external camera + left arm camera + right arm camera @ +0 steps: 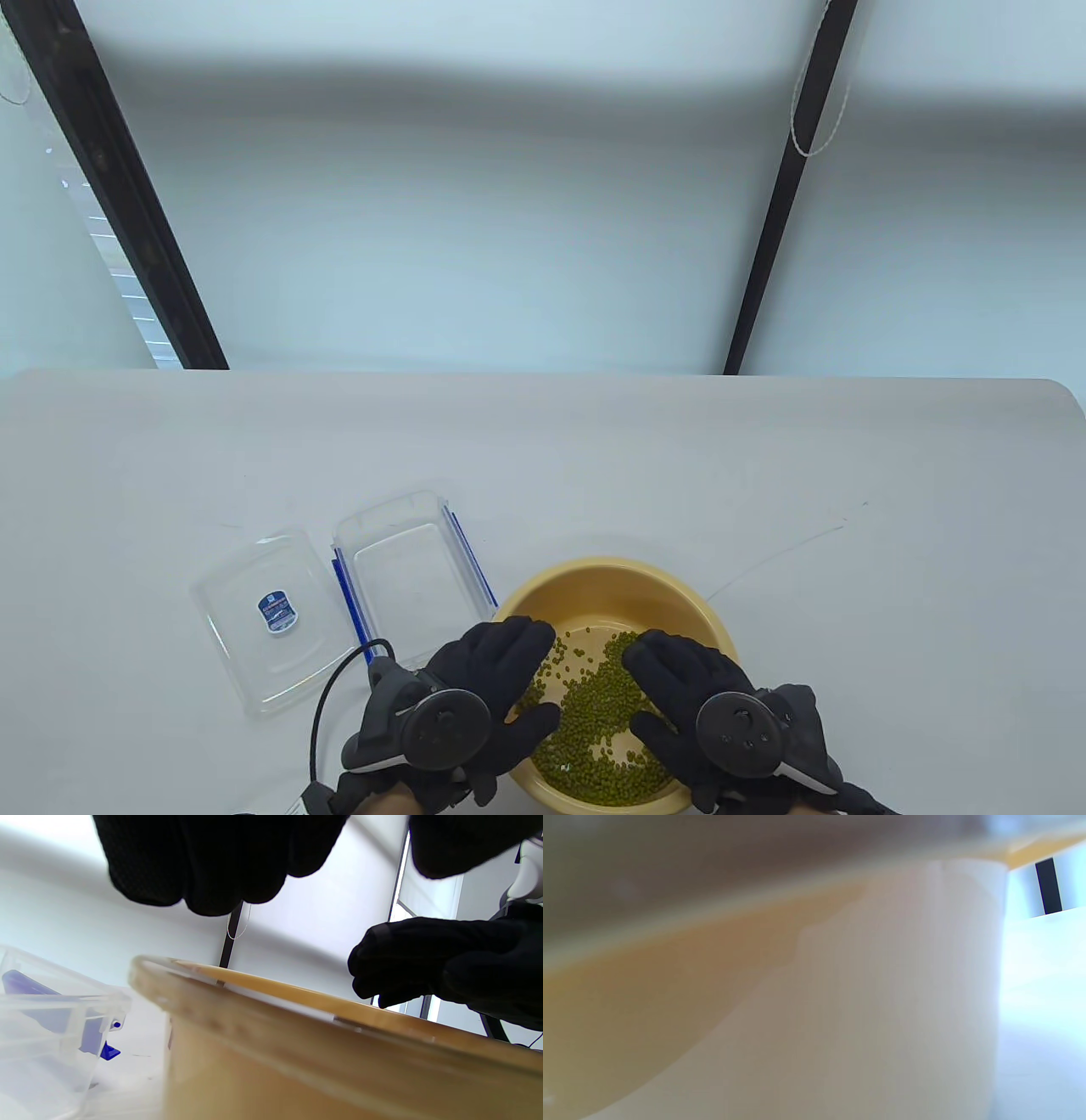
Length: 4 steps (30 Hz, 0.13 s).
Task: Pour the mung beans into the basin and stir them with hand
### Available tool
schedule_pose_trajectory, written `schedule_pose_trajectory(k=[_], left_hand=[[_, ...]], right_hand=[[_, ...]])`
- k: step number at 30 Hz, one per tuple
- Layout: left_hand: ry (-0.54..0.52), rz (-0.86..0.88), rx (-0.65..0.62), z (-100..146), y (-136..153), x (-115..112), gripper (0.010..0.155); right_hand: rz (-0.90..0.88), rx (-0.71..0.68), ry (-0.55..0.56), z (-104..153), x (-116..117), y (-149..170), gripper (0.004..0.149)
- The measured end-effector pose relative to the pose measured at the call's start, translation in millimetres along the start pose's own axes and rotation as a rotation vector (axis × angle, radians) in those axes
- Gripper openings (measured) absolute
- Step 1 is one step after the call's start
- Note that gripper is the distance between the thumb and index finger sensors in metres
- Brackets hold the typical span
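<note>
**Beans are in the basin; the stirring is what remains**

The pouring part looks finished. The mung beans (598,722) lie loose across the floor of the yellow basin (594,573), which sits at the near edge of the counter (764,475). To the basin's left stands the clear container (407,586) with blue clips, and no beans can be seen in it; its clear lid (263,620), with a small blue label, lies flat just beside it, further left. Nothing suggests more beans are waiting to be tipped in.

Both gloved hands are over the basin. The left hand (484,688) reaches across the basin's left rim, fingers extended and close together, thumb apart; its grip is open and holds nothing. In the left wrist view its fingertips (212,878) hang above the rim rather than down among the beans. The right hand (687,696) is spread over the right half of the basin, palm down, fingers fairly straight, its grip likewise open and empty. Whether its fingertips actually touch the beans cannot be told from the table view, and the right wrist view shows only a blurred stretch of the basin's outer wall.

So the judgement is that the task stands at its second step: the beans are placed, and the hands are set to stir. The beans are bunched toward the middle and near side, with bare yellow floor at the far side.
</note>
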<state>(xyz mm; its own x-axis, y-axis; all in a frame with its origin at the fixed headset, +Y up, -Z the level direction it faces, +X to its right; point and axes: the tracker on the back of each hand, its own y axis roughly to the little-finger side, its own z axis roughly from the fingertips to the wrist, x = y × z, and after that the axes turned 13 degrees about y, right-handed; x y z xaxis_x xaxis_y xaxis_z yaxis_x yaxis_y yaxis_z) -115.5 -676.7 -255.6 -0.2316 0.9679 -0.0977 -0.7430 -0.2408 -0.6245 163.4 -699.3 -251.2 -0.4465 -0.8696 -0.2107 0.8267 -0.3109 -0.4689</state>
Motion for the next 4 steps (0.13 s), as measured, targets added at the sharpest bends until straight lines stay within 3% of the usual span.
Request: schedule_pose_trajectory(k=[4], left_hand=[[0.005, 0.010, 0.005, -0.3, 1.7, -0.9, 0.079]], right_hand=[[-0.011, 0.004, -0.009, 0.2, 0.6, 0.5, 0.069]])
